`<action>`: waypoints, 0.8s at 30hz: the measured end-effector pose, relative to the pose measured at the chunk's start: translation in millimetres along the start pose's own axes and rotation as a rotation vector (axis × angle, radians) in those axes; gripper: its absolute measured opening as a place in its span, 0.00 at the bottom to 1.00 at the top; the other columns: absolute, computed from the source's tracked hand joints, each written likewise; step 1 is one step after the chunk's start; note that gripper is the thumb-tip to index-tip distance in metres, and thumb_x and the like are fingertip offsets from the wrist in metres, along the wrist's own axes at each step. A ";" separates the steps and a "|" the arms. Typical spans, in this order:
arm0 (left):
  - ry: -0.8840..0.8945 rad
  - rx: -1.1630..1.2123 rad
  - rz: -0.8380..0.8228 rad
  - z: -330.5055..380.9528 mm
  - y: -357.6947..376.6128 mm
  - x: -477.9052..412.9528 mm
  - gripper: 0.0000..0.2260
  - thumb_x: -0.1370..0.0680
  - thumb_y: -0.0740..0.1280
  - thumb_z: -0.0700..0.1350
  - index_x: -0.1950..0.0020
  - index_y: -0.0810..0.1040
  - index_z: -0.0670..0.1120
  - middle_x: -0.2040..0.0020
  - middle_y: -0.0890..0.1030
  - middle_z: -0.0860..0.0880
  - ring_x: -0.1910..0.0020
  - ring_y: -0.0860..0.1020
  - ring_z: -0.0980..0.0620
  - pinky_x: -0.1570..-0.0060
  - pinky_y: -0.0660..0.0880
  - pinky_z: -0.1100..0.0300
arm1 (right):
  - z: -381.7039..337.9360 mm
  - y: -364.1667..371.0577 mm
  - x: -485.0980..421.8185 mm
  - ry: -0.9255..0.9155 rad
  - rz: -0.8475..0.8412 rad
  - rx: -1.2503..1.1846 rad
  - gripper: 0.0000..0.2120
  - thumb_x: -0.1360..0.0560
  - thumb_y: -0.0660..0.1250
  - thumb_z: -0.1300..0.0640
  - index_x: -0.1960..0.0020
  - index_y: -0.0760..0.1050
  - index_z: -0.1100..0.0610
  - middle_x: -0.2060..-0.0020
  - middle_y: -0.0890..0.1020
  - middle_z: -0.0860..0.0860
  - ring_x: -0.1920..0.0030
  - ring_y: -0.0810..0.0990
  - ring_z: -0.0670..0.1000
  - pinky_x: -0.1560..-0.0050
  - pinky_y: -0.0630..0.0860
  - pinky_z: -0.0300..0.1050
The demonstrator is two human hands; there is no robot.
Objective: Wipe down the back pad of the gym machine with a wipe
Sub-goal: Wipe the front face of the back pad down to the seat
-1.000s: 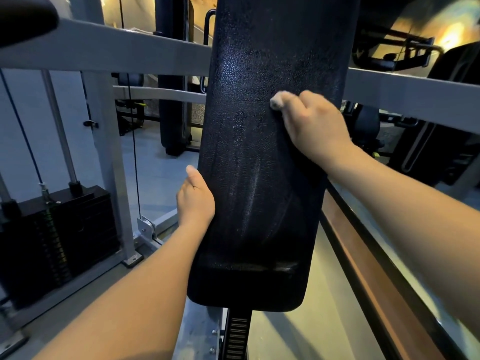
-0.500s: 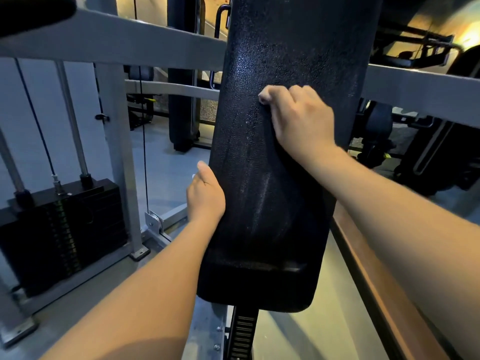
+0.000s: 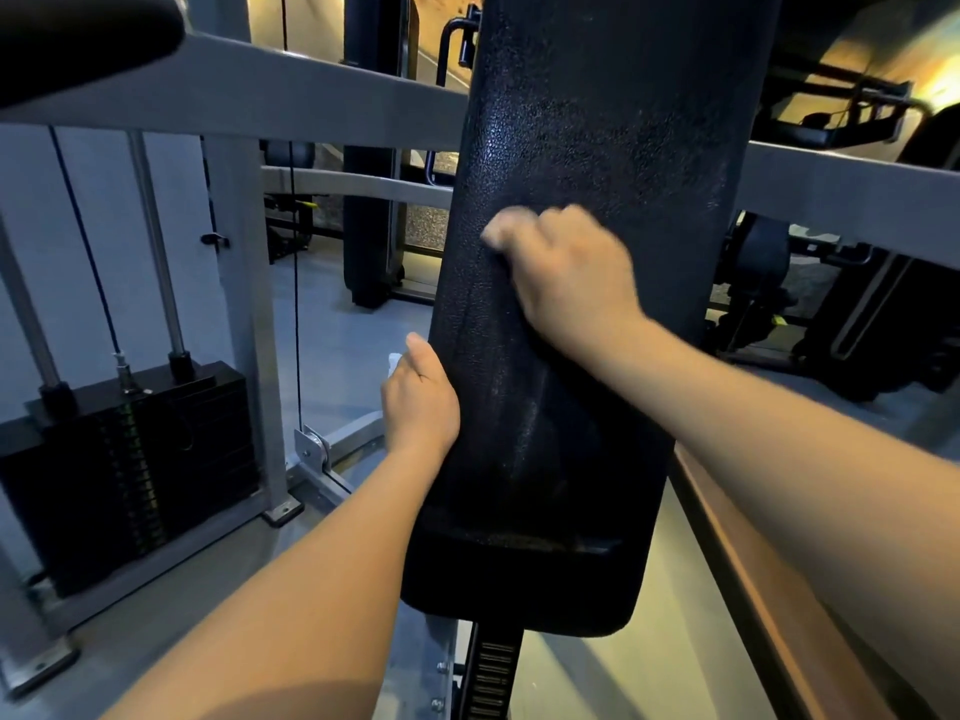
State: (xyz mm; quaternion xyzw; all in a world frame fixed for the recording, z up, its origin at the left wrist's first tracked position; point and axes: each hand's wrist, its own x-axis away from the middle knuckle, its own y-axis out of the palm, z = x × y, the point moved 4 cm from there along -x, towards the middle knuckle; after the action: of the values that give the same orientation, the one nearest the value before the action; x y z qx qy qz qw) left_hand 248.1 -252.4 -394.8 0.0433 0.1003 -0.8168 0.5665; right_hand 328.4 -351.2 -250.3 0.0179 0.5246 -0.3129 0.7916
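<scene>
The tall black back pad (image 3: 587,122) stands upright in the middle of the view, its textured face showing damp streaks low down. My right hand (image 3: 566,272) presses on the pad's face at mid height, fingers curled and blurred by motion. A pale wipe (image 3: 506,220) shows at its fingertips near the pad's left edge. My left hand (image 3: 421,402) grips the pad's left edge lower down, fingers hidden behind it. A small white bit (image 3: 393,360) shows beside its thumb; what it is I cannot tell.
A grey machine frame bar (image 3: 291,90) crosses behind the pad. A black weight stack (image 3: 130,475) with guide rods and a cable stands at the left. A brown ledge (image 3: 769,579) runs along the right. Other dark machines (image 3: 883,324) stand behind.
My right hand has slid leftwards across the pad's face with the wipe, towards the left edge. My left hand keeps its grip on the edge.
</scene>
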 end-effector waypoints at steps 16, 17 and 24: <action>0.009 0.035 0.013 -4.5 0.9 -2.7 0.32 0.14 0.41 0.57 0.40 0.76 0.36 0.35 0.76 0.34 0.31 0.70 0.36 0.31 0.65 0.45 | -23.1 14.2 2.4 -0.417 -0.136 -0.155 0.11 0.17 0.59 0.62 0.49 0.80 0.58 0.60 0.77 0.56 0.62 0.71 0.57 0.62 0.71 0.54; 0.010 0.041 0.016 -5.1 1.1 -2.1 0.32 0.14 0.41 0.57 0.39 0.76 0.36 0.35 0.77 0.35 0.32 0.72 0.36 0.32 0.66 0.46 | -16.4 13.3 -6.2 -0.507 -0.141 -0.150 0.11 0.16 0.59 0.61 0.49 0.81 0.57 0.61 0.77 0.55 0.62 0.72 0.57 0.62 0.71 0.53; 0.004 0.032 0.045 -8.6 1.0 -4.3 0.36 0.17 0.39 0.63 0.37 0.77 0.39 0.37 0.79 0.39 0.35 0.75 0.40 0.30 0.69 0.41 | 15.5 27.0 -58.0 -0.086 0.061 -0.093 0.12 0.23 0.61 0.67 0.48 0.81 0.57 0.58 0.80 0.56 0.61 0.74 0.59 0.58 0.74 0.54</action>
State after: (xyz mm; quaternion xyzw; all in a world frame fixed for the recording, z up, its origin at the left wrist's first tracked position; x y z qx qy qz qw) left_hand 250.2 -246.9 -402.5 0.0560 0.0873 -0.8053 0.5837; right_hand 340.3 -307.4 -202.5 -0.0164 0.5032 -0.2644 0.8225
